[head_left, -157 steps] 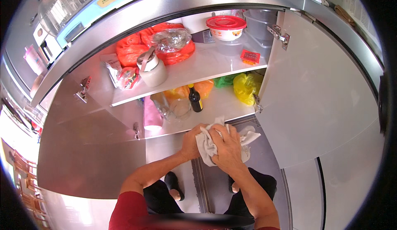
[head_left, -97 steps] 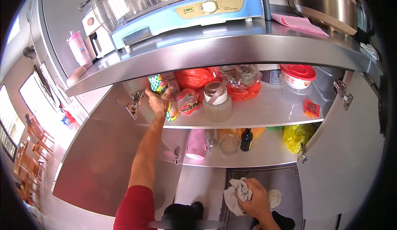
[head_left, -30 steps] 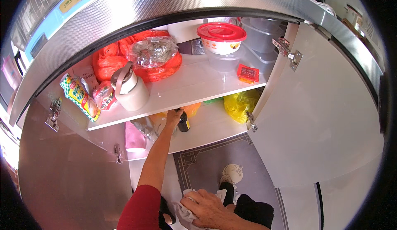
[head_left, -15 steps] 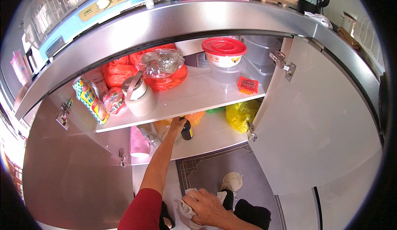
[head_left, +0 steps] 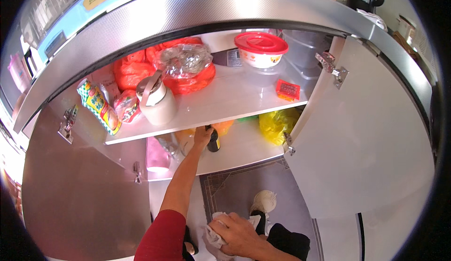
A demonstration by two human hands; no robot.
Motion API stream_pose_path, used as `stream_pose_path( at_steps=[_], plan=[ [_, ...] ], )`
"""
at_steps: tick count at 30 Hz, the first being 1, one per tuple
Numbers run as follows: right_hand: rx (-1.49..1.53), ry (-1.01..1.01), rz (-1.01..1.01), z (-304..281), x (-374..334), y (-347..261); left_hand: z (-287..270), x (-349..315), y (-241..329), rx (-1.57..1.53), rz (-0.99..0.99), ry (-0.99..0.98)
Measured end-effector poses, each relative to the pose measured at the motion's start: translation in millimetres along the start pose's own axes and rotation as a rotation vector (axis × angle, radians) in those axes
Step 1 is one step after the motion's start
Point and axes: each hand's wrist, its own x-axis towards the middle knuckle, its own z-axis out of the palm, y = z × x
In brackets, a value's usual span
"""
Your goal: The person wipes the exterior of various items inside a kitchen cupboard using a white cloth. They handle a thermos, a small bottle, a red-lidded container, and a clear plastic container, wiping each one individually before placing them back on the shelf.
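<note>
My left hand, on a red-sleeved arm, reaches into the lower level of an open cabinet. Its fingers close round the neck of a dark bottle, which is upright at the lower shelf. Whether the bottle's base touches the shelf is hard to tell. A clear jar-like container and orange bags, partly hidden, lie beside that hand. Lower down, in front of the cabinet, my right hand is closed on a crumpled whitish cloth.
The upper shelf holds a beige thermos jug, red plastic bags, a red-lidded tub and a small red packet. Below are a pink container and a yellow bag. Cabinet doors stand wide at both sides.
The view has shifted slightly, so the cabinet sits higher in the picture. My left hand keeps its hold on the bottle, and my right hand still grips the cloth.
</note>
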Motion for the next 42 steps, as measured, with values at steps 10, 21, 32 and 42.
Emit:
stream_pose_path(
  at_steps=[10, 21, 32, 42],
  plan=[
    [-0.159, 0.022, 0.031, 5, 0, -3, -53, -100, -15, -0.026, 0.015, -0.027],
    [-0.208, 0.187, 0.156, 0, -1, -9, -133, -203, 59, -0.186, -0.345, -0.569],
    [0.086, 0.158, 0.271, 14, 9, -16, -151, -256, 130, -0.256, -0.369, -0.481],
    [0.12, 0.022, 0.329, 39, 15, 30, -120, -187, 144, -0.359, -0.438, -0.594]
  ],
)
